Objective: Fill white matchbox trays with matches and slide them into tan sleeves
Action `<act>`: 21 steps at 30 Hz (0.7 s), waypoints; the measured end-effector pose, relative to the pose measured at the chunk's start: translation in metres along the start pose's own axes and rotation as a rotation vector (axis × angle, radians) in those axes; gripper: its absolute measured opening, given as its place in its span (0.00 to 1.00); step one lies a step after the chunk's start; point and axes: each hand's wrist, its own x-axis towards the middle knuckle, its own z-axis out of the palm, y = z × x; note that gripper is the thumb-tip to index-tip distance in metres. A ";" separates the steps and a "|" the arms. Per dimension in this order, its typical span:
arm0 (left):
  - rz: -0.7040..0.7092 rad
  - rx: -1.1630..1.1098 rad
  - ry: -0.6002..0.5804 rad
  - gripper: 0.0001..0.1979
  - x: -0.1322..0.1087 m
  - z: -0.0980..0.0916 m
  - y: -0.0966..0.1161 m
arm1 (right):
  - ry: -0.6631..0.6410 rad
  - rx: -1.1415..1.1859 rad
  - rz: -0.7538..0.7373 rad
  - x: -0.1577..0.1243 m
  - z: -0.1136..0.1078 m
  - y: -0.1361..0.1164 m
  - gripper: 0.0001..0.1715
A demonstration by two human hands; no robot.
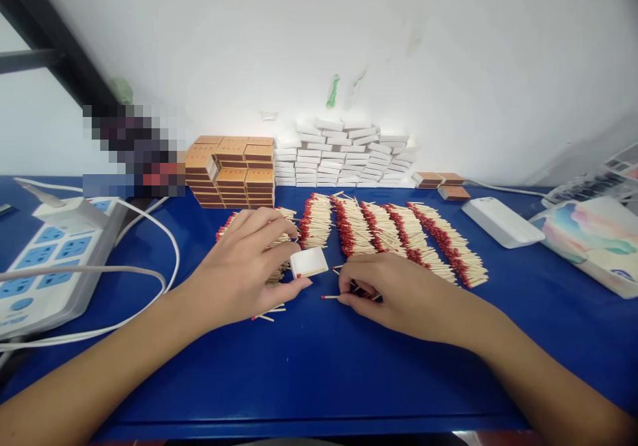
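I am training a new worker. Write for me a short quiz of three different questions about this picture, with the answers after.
1. True or false: the left hand holds the small white cardboard matchbox tray at its fingertips.
2. Multiple choice: what does the right hand gather on the blue table top?
A. a bundle of red-tipped wooden matches
B. a white cable
C. a brown box sleeve
3. Fill in: the stack of brown cardboard matchbox sleeves stands to the ____ of the pile of white cardboard trays, as the camera sees it.

Key: 1 true; 2 A; 3 left.
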 end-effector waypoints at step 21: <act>0.006 0.014 0.008 0.12 0.000 -0.001 0.001 | 0.198 -0.239 0.056 0.014 0.004 0.010 0.06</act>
